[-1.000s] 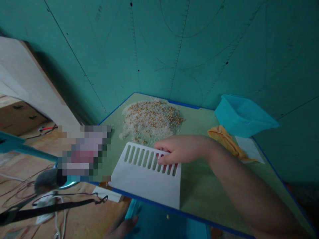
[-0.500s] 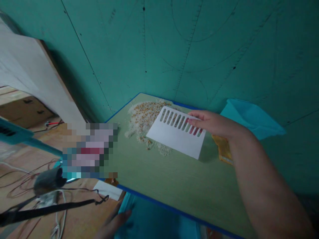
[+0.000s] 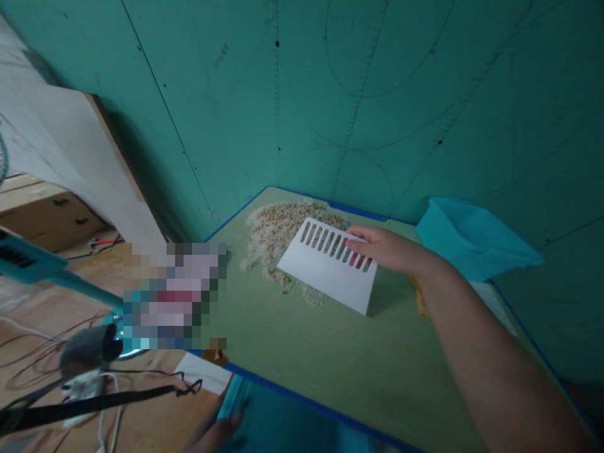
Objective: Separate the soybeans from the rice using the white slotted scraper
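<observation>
My right hand [image 3: 377,245] grips a white slotted plastic scraper [image 3: 325,277] by its slotted edge. The scraper is tilted over the near right part of a spread pile of white grains mixed with yellow kernels [image 3: 271,229]. This pile lies at the far left of a green table [image 3: 306,340] with a blue edge. Below the table's near edge, my left hand [image 3: 219,434] has its thumb over the rim of a teal plastic bin [image 3: 287,415]. The rest of that hand is mostly out of sight.
A teal bag-like sheet [image 3: 476,236] stands against the green wall at the table's right. Yellow cloth [image 3: 419,297] shows partly behind my right wrist. A blurred-out object [image 3: 174,296] is at the left edge. Cables and a dark cylinder [image 3: 89,346] lie lower left.
The scraper and my right hand have shifted slightly left and towards me. The view has tipped a little, so the scene sits lower. My left hand stays at the bin's rim.
</observation>
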Available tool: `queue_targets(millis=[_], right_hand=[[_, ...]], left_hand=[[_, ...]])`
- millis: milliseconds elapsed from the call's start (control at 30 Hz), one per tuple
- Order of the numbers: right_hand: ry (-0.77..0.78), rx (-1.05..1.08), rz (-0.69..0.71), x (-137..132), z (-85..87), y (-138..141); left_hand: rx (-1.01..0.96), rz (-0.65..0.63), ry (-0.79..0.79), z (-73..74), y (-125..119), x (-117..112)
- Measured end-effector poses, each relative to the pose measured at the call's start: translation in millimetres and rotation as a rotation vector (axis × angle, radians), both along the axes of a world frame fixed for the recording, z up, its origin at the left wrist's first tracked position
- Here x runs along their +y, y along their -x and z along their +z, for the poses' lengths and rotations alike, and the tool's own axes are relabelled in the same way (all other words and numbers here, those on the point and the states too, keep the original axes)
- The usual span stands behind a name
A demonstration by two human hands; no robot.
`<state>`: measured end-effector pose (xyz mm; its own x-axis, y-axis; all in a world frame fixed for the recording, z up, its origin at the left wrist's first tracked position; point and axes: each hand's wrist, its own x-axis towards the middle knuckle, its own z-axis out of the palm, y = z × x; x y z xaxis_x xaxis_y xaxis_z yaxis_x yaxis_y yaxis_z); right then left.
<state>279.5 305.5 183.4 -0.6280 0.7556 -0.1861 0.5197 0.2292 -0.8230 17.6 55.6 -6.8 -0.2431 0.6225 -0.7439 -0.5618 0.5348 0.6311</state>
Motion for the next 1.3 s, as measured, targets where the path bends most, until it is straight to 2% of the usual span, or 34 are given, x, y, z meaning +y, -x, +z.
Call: queue_targets(millis=[67,167,267,333,500,633,733,800,900,1033,1200,1300], right_hand=[[0.006,0.003,-0.002,1.3,-0.9,-0.2],[0.029,-0.008,-0.003,1.7,-1.5,0.1],[0.062,-0.010,-0.010,1.5,-1.8,-0.6],[0.086,-0.006,-0.010,2.0,-2.4,-1.9],[0.141,-0.008,-0.001,5.3,-4.6,-6.2],[0.165,-0.001,-0.013,5.8,-4.4,-8.2],[0.183,-0.011,-0.008,5.2,-3.9,-8.9],[0.188,-0.013,0.001,5.1,-4.0,-9.3],[0.175,-0.023,0.007,5.9,-4.6,-9.8],[0.173,-0.030,0.023,7.6,-5.5,-10.8],[0.192,-0.022,0.032,9.8,-8.0,-12.4],[0.209,-0.016,0.038,10.7,-9.7,-12.7]], left_hand=[[0.009,0.025,0.028,-0.8,1.9,-1.4],[-0.014,0.041,0.012,7.9,-3.0,-1.3],[-0.067,-0.028,-0.066,20.0,-11.8,2.0],[-0.035,-0.017,-0.151,23.1,-14.7,4.3],[0.051,0.023,-0.042,16.3,-9.3,6.0],[0.056,0.031,-0.096,16.2,-4.3,6.4],[0.151,-0.008,-0.133,15.3,-0.6,6.2],[0.188,-0.015,-0.102,14.5,0.8,5.9],[0.155,-0.012,-0.055,16.7,-0.5,5.7],[0.080,-0.004,-0.088,20.3,-2.5,4.3],[0.037,-0.002,-0.069,17.9,0.6,3.2],[0.017,0.012,-0.100,23.0,-0.6,5.7]])
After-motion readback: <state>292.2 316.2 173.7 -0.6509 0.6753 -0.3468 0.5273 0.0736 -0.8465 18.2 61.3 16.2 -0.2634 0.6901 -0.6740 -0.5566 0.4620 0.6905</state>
